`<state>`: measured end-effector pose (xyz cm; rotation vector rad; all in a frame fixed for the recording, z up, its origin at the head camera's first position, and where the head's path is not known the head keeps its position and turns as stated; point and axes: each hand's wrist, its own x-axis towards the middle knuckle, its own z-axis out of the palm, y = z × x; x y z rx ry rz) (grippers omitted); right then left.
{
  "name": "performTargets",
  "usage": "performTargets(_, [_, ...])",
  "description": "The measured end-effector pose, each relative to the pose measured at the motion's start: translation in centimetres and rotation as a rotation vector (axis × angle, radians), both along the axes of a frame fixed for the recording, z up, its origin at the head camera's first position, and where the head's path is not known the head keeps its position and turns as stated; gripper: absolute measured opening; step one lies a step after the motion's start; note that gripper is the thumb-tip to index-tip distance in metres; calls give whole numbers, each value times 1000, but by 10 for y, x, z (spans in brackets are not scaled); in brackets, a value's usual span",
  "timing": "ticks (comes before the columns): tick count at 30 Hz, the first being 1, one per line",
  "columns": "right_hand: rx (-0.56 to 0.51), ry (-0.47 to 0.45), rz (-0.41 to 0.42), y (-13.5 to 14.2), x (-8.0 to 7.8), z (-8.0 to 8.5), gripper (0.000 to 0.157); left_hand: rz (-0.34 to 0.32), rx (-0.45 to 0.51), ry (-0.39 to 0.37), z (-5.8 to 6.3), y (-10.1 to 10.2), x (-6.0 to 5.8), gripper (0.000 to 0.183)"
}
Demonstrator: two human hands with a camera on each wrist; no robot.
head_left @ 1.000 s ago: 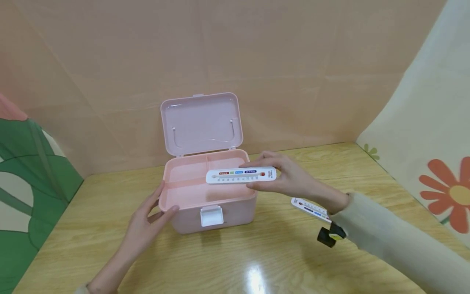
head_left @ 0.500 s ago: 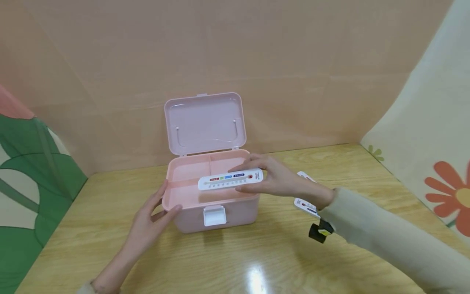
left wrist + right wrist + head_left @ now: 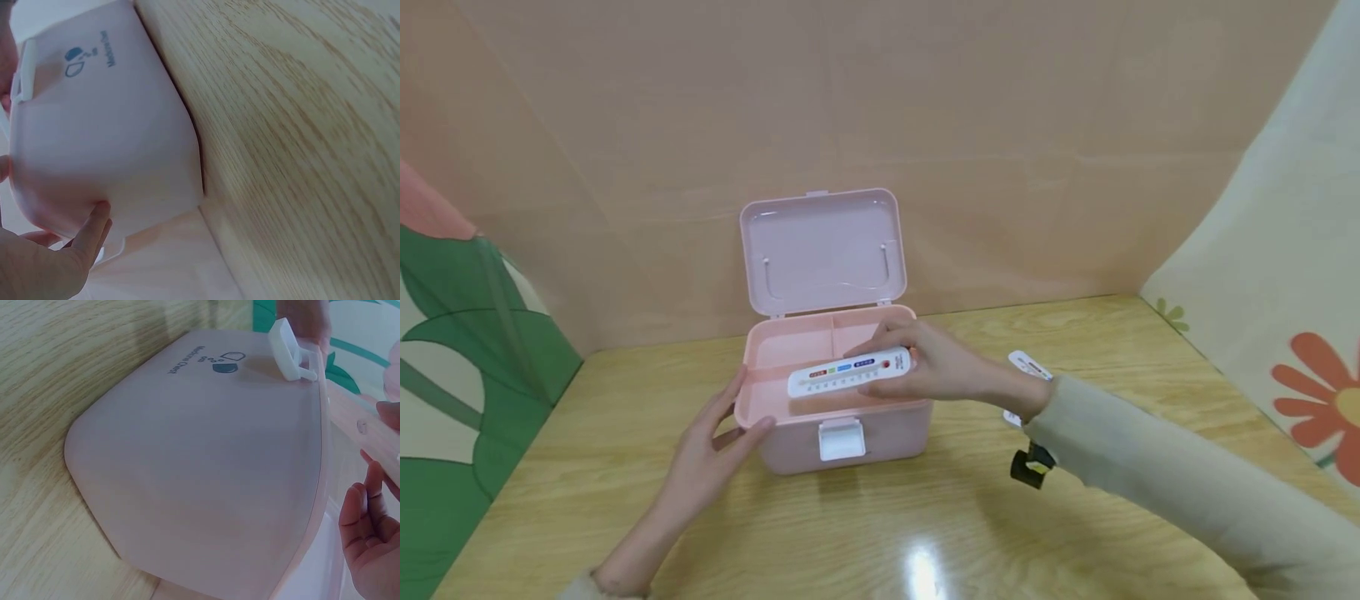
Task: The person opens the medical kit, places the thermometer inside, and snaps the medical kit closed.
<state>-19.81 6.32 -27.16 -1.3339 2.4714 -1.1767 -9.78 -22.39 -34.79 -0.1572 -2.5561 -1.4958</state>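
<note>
A pink medicine box [image 3: 887, 442] stands on the table with its lid [image 3: 825, 250] raised and a white latch [image 3: 842, 439] hanging at the front. My left hand [image 3: 703, 450] holds its front left corner, thumb at the rim and fingers along the side; the left wrist view shows fingertips on the box wall. My right hand [image 3: 928, 358] pinches one end of a white thermometer [image 3: 838, 375] with coloured bands, over the box's open compartments. In the right wrist view, the thermometer [image 3: 362, 425] is seen past the rim, its back towards the camera.
Right of the box, partly behind the right forearm, lie a white strip like the thermometer [image 3: 1028, 365] and a second white piece [image 3: 1012, 417]. A divider [image 3: 833, 336] splits the back of the tray. A cloth backdrop [image 3: 1000, 208] rises behind the wooden table [image 3: 820, 533].
My right hand has moved left with the thermometer, further over the box. The left hand stays at the corner. The view has shifted slightly.
</note>
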Motion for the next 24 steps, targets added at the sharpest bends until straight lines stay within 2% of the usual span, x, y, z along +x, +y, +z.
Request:
performTargets(8, [0,59,38,-12,-6,1,37,1,12,8,-1,0,-1,72])
performTargets(18, [4,18,89,-25,-11,-5,34,-2,12,22,-2,1,-1,72])
performTargets(24, [-35,36,111,-34,-13,-10,33,-1,9,32,-2,2,0,72])
